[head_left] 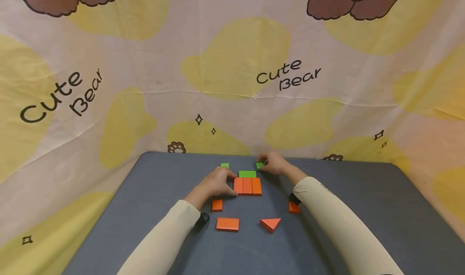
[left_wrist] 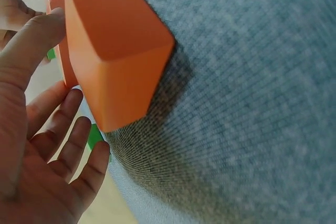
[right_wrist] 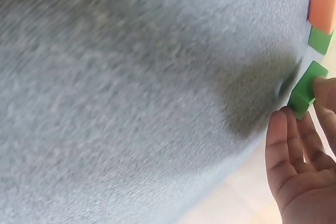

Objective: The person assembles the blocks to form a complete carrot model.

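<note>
Three orange blocks [head_left: 248, 186] stand side by side in a row, a flat green block [head_left: 247, 174] against their far side. My left hand [head_left: 216, 183] grips the leftmost orange block by its ends, thumb at the near end and index finger at the far end; the other fingers are spread in the left wrist view. Beyond the row on the right, my right hand [head_left: 275, 163] pinches a small green block [right_wrist: 308, 88] between thumb and fingers. That block looks tilted in the right wrist view. Another small green block [head_left: 225, 165] lies just beyond my left hand.
Nearer me on the grey table [head_left: 145, 226] lie a small orange block [head_left: 217, 205], an orange rectangular block [head_left: 227, 224] and an orange triangular block [head_left: 270, 224]. Another small orange block [head_left: 294, 207] sits beside my right sleeve. A patterned cloth [head_left: 232, 77] hangs behind the table.
</note>
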The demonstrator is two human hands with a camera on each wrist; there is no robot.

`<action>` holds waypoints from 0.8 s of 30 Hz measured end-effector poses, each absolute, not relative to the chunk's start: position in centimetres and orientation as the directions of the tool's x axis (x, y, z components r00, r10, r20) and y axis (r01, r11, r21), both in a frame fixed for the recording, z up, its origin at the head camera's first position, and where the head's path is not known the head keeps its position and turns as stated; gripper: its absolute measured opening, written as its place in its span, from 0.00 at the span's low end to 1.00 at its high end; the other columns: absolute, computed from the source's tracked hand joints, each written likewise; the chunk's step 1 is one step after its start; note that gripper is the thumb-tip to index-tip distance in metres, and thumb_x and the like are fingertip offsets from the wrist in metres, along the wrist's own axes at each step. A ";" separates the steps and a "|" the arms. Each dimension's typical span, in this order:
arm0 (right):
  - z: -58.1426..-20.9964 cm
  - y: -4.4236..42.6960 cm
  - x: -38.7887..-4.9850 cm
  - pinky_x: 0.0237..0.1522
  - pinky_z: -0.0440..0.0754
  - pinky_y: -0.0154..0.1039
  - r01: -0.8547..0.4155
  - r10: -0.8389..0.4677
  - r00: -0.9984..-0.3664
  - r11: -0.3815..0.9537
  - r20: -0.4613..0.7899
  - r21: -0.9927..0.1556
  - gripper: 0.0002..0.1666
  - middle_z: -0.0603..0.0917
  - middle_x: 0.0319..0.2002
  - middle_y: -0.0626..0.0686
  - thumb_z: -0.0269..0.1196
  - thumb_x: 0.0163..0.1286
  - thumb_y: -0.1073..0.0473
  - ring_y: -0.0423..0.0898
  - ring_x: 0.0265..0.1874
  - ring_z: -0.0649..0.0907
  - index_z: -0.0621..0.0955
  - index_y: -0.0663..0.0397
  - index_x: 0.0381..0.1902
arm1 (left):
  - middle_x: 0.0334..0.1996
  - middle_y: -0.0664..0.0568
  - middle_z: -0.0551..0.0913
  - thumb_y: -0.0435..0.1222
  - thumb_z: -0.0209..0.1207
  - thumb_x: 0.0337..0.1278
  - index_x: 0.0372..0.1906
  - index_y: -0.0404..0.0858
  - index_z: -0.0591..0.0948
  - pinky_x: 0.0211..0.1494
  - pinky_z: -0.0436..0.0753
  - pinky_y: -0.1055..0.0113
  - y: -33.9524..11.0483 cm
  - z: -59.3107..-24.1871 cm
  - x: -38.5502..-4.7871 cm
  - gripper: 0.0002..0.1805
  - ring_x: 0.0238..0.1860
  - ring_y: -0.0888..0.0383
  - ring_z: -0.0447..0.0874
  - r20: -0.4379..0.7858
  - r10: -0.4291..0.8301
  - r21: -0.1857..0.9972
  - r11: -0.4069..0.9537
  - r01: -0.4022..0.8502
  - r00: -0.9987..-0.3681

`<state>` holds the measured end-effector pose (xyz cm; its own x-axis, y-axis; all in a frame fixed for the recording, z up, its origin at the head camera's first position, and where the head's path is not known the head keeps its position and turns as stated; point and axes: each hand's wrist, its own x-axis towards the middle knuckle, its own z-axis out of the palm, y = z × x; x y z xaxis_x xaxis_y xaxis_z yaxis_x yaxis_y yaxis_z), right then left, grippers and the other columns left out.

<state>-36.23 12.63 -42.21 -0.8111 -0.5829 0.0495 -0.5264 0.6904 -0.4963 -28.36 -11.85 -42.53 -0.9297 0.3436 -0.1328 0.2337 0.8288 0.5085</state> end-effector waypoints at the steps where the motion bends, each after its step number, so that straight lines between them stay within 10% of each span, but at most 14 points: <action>1: -42.3 12.5 -36.2 0.47 0.82 0.47 -0.533 -0.588 -0.807 0.688 0.053 -0.493 0.16 0.84 0.43 0.61 0.64 0.59 0.68 0.56 0.44 0.83 0.82 0.65 0.46 | 0.51 0.52 0.81 0.48 0.75 0.38 0.54 0.44 0.83 0.63 0.73 0.52 -11.8 -42.5 -28.4 0.31 0.58 0.51 0.72 -0.133 0.345 0.510 0.828 0.234 -0.929; 24: -42.0 11.5 -36.0 0.47 0.82 0.46 -0.507 -0.577 -0.816 0.731 -0.017 -0.457 0.17 0.84 0.44 0.59 0.66 0.57 0.68 0.54 0.44 0.82 0.82 0.63 0.46 | 0.52 0.50 0.80 0.46 0.75 0.40 0.55 0.43 0.83 0.63 0.73 0.52 -11.7 -42.2 -28.0 0.31 0.57 0.51 0.71 -0.149 0.327 0.527 0.825 0.204 -0.933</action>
<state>-35.99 11.53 -42.04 -0.8165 -0.5772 -0.0168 -0.5071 0.7306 -0.4573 -28.00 -11.72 -42.19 -0.9333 0.3266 -0.1492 0.2044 0.8250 0.5269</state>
